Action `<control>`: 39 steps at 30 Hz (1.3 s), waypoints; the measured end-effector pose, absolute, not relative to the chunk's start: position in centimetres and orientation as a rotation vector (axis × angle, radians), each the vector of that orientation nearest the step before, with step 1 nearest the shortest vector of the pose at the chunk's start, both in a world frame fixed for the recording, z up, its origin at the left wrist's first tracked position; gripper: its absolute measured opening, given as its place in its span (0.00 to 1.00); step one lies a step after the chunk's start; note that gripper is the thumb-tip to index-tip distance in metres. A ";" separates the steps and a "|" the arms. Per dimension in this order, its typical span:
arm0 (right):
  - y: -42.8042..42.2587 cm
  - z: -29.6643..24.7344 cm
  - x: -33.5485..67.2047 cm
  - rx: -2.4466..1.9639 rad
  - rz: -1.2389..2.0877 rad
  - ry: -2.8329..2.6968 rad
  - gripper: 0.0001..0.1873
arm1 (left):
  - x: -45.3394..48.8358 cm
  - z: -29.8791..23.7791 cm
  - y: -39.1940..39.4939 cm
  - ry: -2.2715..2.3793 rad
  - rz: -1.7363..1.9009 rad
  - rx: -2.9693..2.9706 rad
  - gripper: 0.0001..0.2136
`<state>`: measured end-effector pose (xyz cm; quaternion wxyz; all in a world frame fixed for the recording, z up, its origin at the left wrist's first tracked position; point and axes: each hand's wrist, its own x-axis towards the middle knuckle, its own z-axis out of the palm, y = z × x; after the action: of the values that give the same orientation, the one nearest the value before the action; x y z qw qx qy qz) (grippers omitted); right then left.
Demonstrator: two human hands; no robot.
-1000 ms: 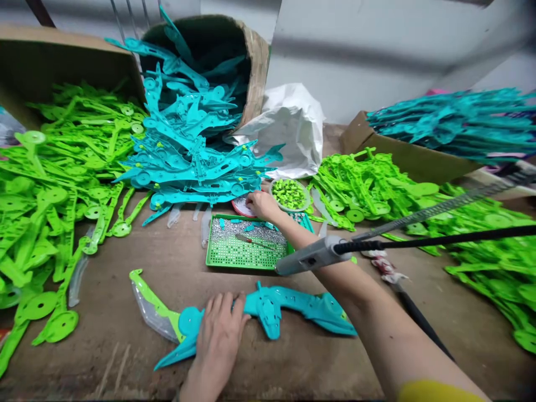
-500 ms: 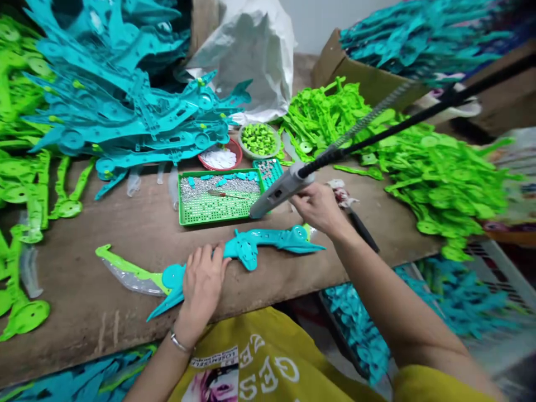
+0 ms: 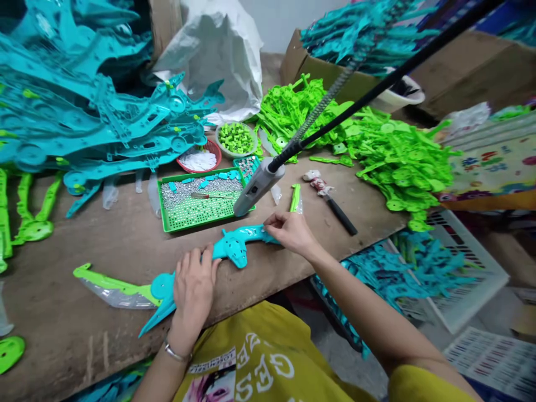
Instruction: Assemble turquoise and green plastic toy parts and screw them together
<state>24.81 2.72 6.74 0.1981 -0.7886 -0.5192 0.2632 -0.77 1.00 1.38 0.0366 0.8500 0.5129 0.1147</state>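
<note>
A turquoise toy bow with an animal head at its middle lies across the table. Its left limb is bright green with a clear plastic piece along it. My left hand rests over the bow left of the head, fingers curved onto it. At the right arm of the bow, my right hand is closed in a pinch against the surface; anything between the fingertips is too small to make out. Beyond it juts a green limb. A grey electric screwdriver hangs tilted above the tray's right edge.
A green tray holds small metal parts and a thin screwdriver. Behind are a red basket of white pieces and a bowl of green pieces. Turquoise parts pile left, green parts right. A black-handled tool lies rightward.
My right hand has come down and left from beside the electric screwdriver onto the bow's right arm. My left hand stays on the bow. The view has shifted to the right.
</note>
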 end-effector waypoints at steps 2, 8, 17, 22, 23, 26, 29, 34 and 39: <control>2.9 6.7 24.6 -2.219 0.737 -1.446 0.06 | -0.8 1.4 1.0 1.573 0.353 2.616 0.17; 3.2 6.6 24.1 -2.221 0.727 -1.489 0.07 | -0.8 1.3 1.1 1.548 0.390 2.620 0.17; 3.2 6.3 23.4 -2.247 0.667 -1.581 0.09 | -0.8 1.3 1.2 1.521 0.411 2.599 0.17; 3.3 6.0 23.2 -2.277 0.621 -1.624 0.09 | -0.8 1.2 1.2 1.534 0.393 2.603 0.17; 3.3 6.1 23.2 -2.284 0.622 -1.643 0.08 | -0.8 1.2 1.2 1.541 0.392 2.608 0.17; 3.2 6.3 23.6 -2.274 0.646 -1.728 0.07 | -0.8 1.2 1.2 1.553 0.400 2.630 0.17; 2.6 6.2 23.8 -2.210 0.630 -1.745 0.08 | -0.9 1.2 1.2 1.538 0.413 2.652 0.16; 1.5 5.0 23.8 -2.116 0.498 -1.695 0.06 | -0.9 1.2 1.3 1.530 0.425 2.701 0.16; -1.0 5.8 26.9 -1.890 0.329 -1.708 0.09 | -0.8 1.3 1.2 1.557 0.288 2.708 0.17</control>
<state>26.93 -1.01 5.79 0.2825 -0.7059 -0.6378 0.1228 -0.76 1.21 1.32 0.0022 0.8633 0.4963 0.0919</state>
